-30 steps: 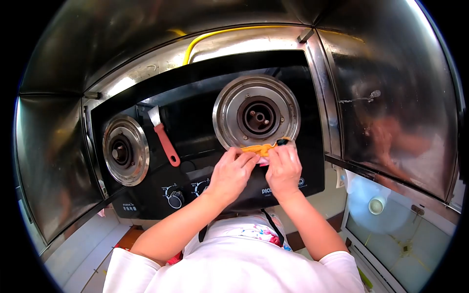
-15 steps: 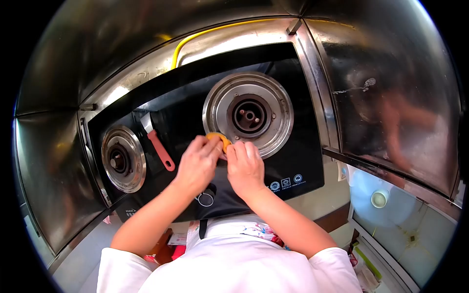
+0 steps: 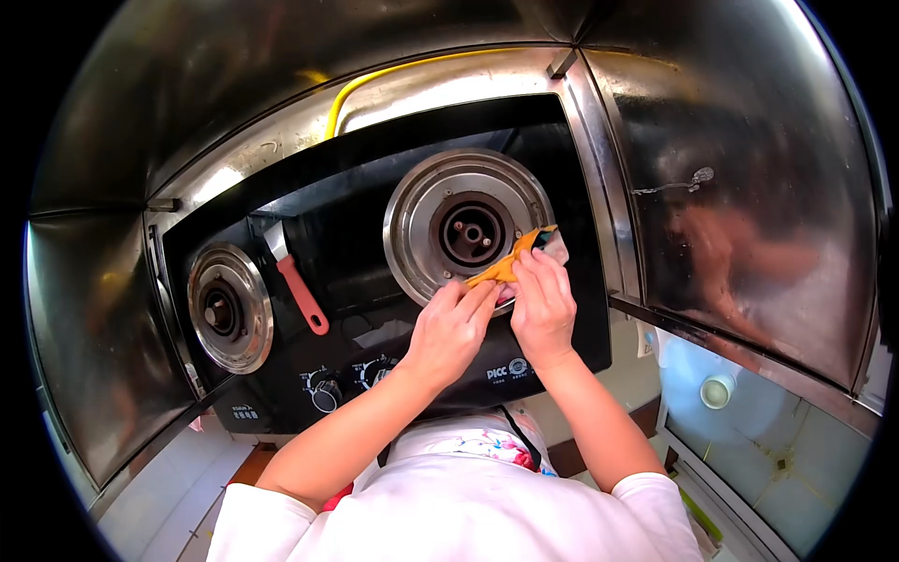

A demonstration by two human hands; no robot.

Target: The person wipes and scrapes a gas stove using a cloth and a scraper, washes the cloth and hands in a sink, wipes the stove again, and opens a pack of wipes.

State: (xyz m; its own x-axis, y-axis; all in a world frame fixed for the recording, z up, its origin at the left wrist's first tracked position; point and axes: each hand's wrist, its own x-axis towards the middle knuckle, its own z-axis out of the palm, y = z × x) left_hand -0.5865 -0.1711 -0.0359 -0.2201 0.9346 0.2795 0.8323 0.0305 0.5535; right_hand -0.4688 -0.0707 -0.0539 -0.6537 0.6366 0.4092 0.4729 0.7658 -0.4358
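Both my hands hold an orange cloth (image 3: 501, 270) over the lower right rim of the large burner (image 3: 412, 215). My left hand (image 3: 451, 328) pinches the cloth's left end. Closed on its right part is my right hand (image 3: 544, 304), where a pale and dark patch of the cloth shows beyond the fingers. The fingertips partly hide the burner's metal ring. To the left, a scraper (image 3: 302, 292) with a pink handle and a metal blade lies on the black glass stove top (image 3: 346, 244).
A smaller burner (image 3: 251, 323) is at the stove's left. Control knobs (image 3: 327, 395) sit along the front edge, near my left forearm. Metal panels (image 3: 749, 206) enclose the back and sides, and a yellow hose (image 3: 342, 98) runs behind the stove.
Both hands have moved right along the burner's near edge with the cloth. The cloth, bunched up before, is now more spread out between them. The control knobs have come into sight.
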